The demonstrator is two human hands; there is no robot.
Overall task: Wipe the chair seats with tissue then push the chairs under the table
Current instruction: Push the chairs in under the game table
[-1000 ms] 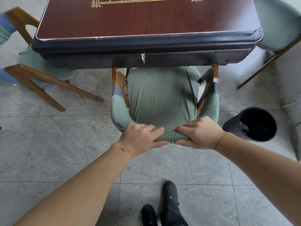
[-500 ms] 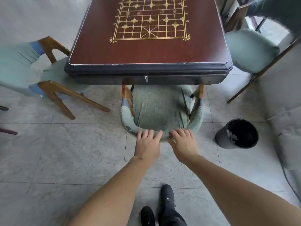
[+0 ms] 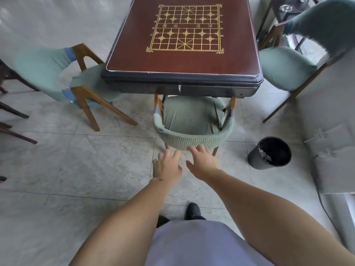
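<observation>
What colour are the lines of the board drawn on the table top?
Gold lines on dark red-brown table top, head view.

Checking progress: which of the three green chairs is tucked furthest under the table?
The near chair, right ahead of both hands: its seat front sits beneath the table edge. The left chair and right chair stand out at the table's sides.

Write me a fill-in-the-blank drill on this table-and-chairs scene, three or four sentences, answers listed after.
1. The table top carries a gold ____ grid.
2. The near chair has its seat partly under the table, while both hands, the left hand and right hand, hold ____.
3. The black bin stands on the floor to the ____ of the near chair.
4. The chair covers are coloured ____.

Missing words: chessboard; nothing; right; green
</observation>
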